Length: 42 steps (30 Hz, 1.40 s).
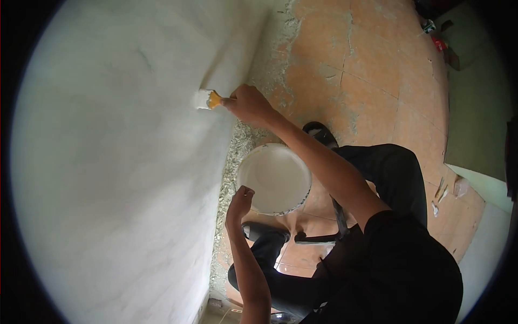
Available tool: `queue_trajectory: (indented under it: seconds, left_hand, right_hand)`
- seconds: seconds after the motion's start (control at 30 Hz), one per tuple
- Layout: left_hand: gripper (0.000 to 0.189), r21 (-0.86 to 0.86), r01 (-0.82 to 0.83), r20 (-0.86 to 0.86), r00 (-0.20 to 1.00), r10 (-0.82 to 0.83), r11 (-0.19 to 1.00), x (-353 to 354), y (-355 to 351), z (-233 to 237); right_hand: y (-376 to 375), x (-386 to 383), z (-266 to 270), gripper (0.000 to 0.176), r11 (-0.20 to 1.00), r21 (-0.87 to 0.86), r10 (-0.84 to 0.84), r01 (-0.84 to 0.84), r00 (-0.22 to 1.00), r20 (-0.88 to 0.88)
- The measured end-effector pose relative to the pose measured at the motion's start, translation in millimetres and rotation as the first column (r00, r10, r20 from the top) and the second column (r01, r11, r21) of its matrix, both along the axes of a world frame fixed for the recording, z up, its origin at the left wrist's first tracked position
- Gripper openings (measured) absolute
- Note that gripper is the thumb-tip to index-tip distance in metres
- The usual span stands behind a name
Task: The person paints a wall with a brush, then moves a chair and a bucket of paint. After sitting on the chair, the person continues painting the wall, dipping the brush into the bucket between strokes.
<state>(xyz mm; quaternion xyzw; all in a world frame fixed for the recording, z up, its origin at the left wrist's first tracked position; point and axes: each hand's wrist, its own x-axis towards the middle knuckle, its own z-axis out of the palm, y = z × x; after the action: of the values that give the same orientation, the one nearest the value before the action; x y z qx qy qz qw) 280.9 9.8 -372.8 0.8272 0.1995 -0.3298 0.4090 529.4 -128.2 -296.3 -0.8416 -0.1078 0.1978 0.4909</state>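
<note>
My right hand (248, 105) is closed around the handle of a paint brush (215, 100). The brush has a yellow ferrule, and its white-coated bristles touch the pale wall (135, 135). Below it, a round bucket (308, 189) of whitish liquid stands on the floor beside the wall. My left hand (240, 205) is at the lower left edge of the bucket, its fingers curled together; what they hold, if anything, is too small to make out.
Orange floor tiles (372, 81) have pale flakes and debris along the wall's base. My bent legs and sandalled feet flank the bucket, with a dark seat frame (318, 238) between them. A greenish panel (475, 102) and small items, one red (439, 43), are at the right.
</note>
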Motion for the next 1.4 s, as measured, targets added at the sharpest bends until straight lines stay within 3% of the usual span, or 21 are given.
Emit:
queue_trajectory:
  seconds: [0.03, 0.1, 0.23, 0.33, 0.4, 0.43, 0.5, 0.53, 0.6, 0.73, 0.8, 0.93, 1.0, 1.03, 1.13, 1.27, 1.33, 1.37, 1.4]
  left_hand:
    - [0.024, 0.006, 0.011, 0.017, 1.0, -0.011, 1.0, -1.1, 2.4, -1.2]
    - [0.024, 0.029, 0.024, 0.023, 0.999, -0.025, 0.999, -5.5, 9.3, -5.5]
    - [0.025, 0.058, 0.033, 0.056, 0.998, -0.037, 0.998, -18.0, 18.2, -7.1]
    - [0.025, 0.097, 0.041, 0.041, 0.998, -0.045, 0.994, -25.1, 18.2, -0.8]
    - [0.025, 0.102, 0.032, 0.03, 0.999, -0.035, 0.994, -30.8, 19.2, 0.8]
    - [0.025, 0.099, 0.026, 0.018, 0.999, -0.028, 0.995, -34.1, 19.6, 0.1]
    - [0.025, 0.096, 0.019, 0.019, 1.0, -0.021, 0.995, -39.5, 21.1, -2.1]
    - [0.025, 0.089, 0.014, 0.018, 1.0, -0.016, 0.996, -40.9, 22.9, -2.5]
    - [0.025, 0.096, 0.018, 0.023, 1.0, -0.021, 0.995, -42.1, 27.1, -2.4]
    - [0.025, 0.068, -0.004, 0.064, 0.998, -0.001, 0.998, -41.1, 35.9, -12.4]
    - [0.025, 0.061, -0.005, 0.079, 0.997, 0.0, 0.998, -34.3, 37.8, -16.5]
    - [0.025, 0.081, 0.039, 0.077, 0.996, -0.045, 0.996, -20.8, 37.4, -15.4]
    - [0.026, 0.089, 0.042, 0.095, 0.994, -0.051, 0.995, -18.4, 32.3, -13.1]
    - [0.026, 0.104, 0.049, 0.097, 0.994, -0.059, 0.993, -19.2, 31.2, -10.3]
    - [0.028, 0.085, -0.002, 0.024, 1.0, 0.0, 0.996, -21.7, 31.2, -4.9]
    - [0.029, 0.137, 0.013, 0.054, 0.998, -0.021, 0.99, -25.7, 30.7, -0.8]
    - [0.029, 0.111, 0.003, 0.066, 0.998, -0.01, 0.994, -25.0, 29.4, 0.2]
    - [0.029, 0.111, 0.009, 0.065, 0.998, -0.016, 0.994, -24.5, 28.5, 0.0]
    - [0.029, 0.112, 0.021, 0.006, 1.0, -0.022, 0.993, -22.9, 28.2, -0.7]
  right_hand:
    - [-2.6, -0.5, 18.7, 0.04, 1.0, -0.001, 0.001, -0.001, 1.0, 0.011]
    - [-9.8, -4.2, 48.7, 0.039, 0.984, 0.174, -0.027, 0.032, 0.999, -0.029]
    - [-34.9, -10.4, 69.9, 0.037, 0.954, 0.29, -0.063, 0.076, 0.997, -0.054]
    - [-43.0, -18.0, 52.0, 0.037, 0.966, 0.23, -0.114, 0.116, 0.993, -0.023]
    - [-37.8, -22.6, 19.1, 0.037, 0.991, 0.054, -0.121, 0.119, 0.992, 0.028]
    - [-29.7, -26.4, -2.9, 0.037, 0.991, 0.059, -0.12, 0.118, 0.992, 0.031]
    - [-7.9, -31.1, -39.1, 0.036, 0.942, -0.226, -0.187, 0.248, 0.947, 0.261]
    - [-0.3, -30.2, -40.6, 0.036, 0.943, -0.22, -0.189, 0.25, 0.946, 0.263]
    - [13.2, -26.8, -33.5, 0.036, 0.988, -0.13, -0.076, 0.087, 0.994, 0.084]
    - [19.8, -18.7, 12.1, 0.038, 0.983, -0.177, -0.046, 0.053, 0.998, 0.046]
    - [4.5, -14.4, 38.2, 0.036, 0.997, 0.081, -0.019, 0.021, 1.0, -0.025]
    - [-18.9, -2.6, 100.4, 0.038, 0.968, 0.23, -0.106, 0.098, 0.994, 0.02]
    - [-20.9, 12.3, 119.1, 0.037, 0.813, 0.57, -0.157, 0.121, 0.988, 0.014]
    - [-20.6, 17.1, 132.7, 0.036, 0.781, 0.616, -0.128, 0.104, 0.992, -0.006]
    - [-11.5, 19.2, 148.4, 0.035, 0.807, 0.573, -0.114, 0.14, 0.99, -0.08]
    - [-8.3, 20.3, 78.4, 0.034, 0.847, 0.517, -0.046, 0.121, 0.987, -0.155]
    - [-10.9, 11.7, 36.5, 0.035, 0.973, 0.218, -0.052, 0.078, 0.991, -0.124]
    - [-16.3, 6.5, 21.0, 0.035, 0.972, 0.218, -0.058, 0.084, 0.99, -0.125]
    - [-22.6, -0.4, 15.3, 0.037, 0.997, 0.066, -0.03, 0.034, 0.998, -0.053]
